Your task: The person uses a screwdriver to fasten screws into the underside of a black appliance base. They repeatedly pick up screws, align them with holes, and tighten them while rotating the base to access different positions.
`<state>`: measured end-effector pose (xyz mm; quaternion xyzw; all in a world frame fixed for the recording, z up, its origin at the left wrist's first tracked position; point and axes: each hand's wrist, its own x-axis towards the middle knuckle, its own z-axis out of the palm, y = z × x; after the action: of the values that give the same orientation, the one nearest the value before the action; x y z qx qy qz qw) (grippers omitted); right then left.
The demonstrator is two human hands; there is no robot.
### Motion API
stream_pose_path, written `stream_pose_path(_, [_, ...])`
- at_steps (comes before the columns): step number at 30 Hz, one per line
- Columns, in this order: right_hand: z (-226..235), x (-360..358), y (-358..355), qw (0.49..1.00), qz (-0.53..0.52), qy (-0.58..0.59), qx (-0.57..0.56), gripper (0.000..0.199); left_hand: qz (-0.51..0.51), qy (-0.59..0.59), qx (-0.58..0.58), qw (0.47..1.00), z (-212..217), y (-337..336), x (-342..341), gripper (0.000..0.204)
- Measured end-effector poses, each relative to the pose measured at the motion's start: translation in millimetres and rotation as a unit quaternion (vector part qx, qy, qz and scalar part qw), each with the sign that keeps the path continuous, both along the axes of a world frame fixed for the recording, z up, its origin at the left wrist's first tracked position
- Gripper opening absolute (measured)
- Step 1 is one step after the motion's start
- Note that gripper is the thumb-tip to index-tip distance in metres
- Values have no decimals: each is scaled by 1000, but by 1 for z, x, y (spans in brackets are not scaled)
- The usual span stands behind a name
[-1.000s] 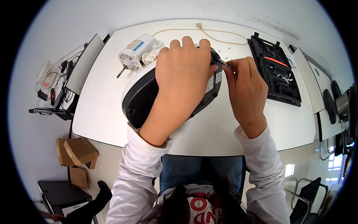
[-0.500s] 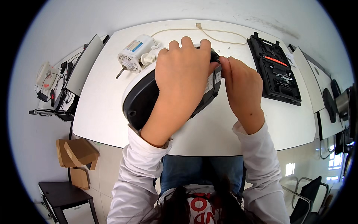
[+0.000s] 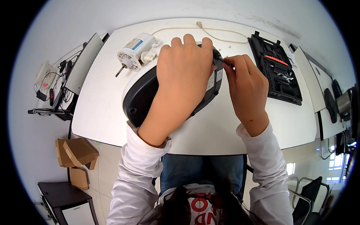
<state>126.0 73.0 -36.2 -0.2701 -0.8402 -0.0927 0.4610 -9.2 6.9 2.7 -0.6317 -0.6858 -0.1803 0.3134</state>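
An oval appliance base (image 3: pixel 139 100), white outside with a black underside and a pale label, is tilted up over the table. My left hand (image 3: pixel 183 71) lies across it, fingers curled over its far edge and gripping it. At the base's far right end, my right hand (image 3: pixel 245 84) pinches a thin dark rod (image 3: pixel 220 59), like a small driver, pointed at the black rim. Its tip is too small to make out. Behind the base, to the left, sits a white motor (image 3: pixel 138 48) with a metal shaft, joined to white plastic parts.
An open black tool case (image 3: pixel 279 75) with bits and a red strip lies at the table's right. A beige cord (image 3: pixel 176 29) with a plug curves along the back. Small metal pieces (image 3: pixel 230 47) lie behind my right hand. Cardboard boxes (image 3: pixel 77 152) are on the floor at left.
My right hand has shifted slightly right, and its fingers have changed their hold, so more of the dark rod shows. My left hand and the base have hardly moved.
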Motion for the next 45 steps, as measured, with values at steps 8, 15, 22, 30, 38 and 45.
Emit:
stream_pose_path(8, [-7, -10, 0, 998, -11, 29, -46, 16, 32, 7, -33, 999, -1, 4, 3, 35])
stream_pose_path(15, [-6, -17, -2, 994, -41, 18, -98, 20, 22, -7, -19, 1000, 0, 4, 4, 31])
stream_pose_path(22, [-8, -17, 9, 995, -11, 28, -99, 27, 36, 6, -22, 999, -1, 6, 4, 31])
stream_pose_path(30, [15, -14, 9, 916, 76, 102, -381, 36, 39, -11, -29, 999, 2, 6, 7, 33])
stream_pose_path(38, [6, -10, 8, 981, 39, 6, -190, 31, 43, -15, -26, 999, 0, 7, 2, 34])
stream_pose_path(45, [1, -10, 5, 990, -73, -117, 8, 13, 42, -27, -39, 998, 4, 4, 5, 37])
